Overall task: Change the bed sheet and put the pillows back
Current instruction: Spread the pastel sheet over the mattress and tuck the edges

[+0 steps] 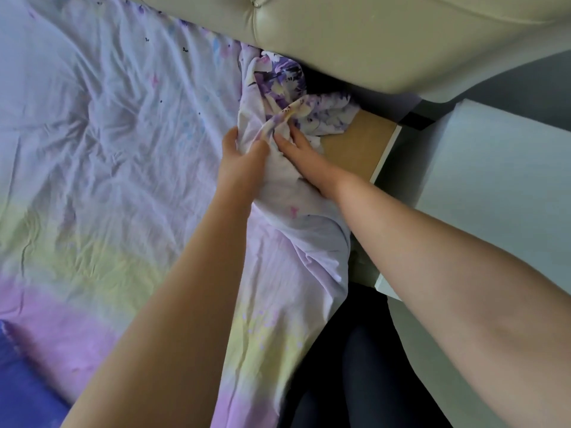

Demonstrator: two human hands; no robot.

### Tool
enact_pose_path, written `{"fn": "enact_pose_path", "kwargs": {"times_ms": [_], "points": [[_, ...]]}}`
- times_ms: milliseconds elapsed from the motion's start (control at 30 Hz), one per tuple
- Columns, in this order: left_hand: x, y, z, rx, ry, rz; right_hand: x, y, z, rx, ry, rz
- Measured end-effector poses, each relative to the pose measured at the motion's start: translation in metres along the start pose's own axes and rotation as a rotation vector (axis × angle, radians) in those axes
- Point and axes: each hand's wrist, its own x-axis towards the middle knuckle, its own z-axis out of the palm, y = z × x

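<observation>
We are finding both hands together on the bunched corner of the bed sheet (287, 125): the left hand (239, 156) is gripping a fold, the right hand (304, 156) pressing fingers into it. The loose corner is lying just beyond the fingertips, toward the headboard (370, 41); both hands are sitting equally near.

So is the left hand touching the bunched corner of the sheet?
Touching. The head view shows the left hand gripping the bunched sheet corner, fingers curled into the fabric.
</observation>
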Motion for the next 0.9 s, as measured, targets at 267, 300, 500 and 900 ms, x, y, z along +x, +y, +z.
{"fn": "enact_pose_path", "kwargs": {"times_ms": [267, 300, 500, 900], "points": [[-0.048, -0.003, 0.053, 0.328, 0.000, 0.356, -0.012, -0.035, -0.066, -0.263, -0.058, 0.052], [-0.051, -0.002, 0.067, 0.432, -0.019, 0.424, -0.013, -0.041, -0.082, -0.313, 0.009, 0.062], [-0.046, 0.019, 0.143, 0.600, -0.177, 0.458, -0.036, -0.034, -0.153, 0.087, 0.199, 0.232], [-0.044, -0.053, 0.131, 0.774, -0.118, 0.328, -0.006, 0.016, -0.172, -0.505, 0.855, 0.308]]}}
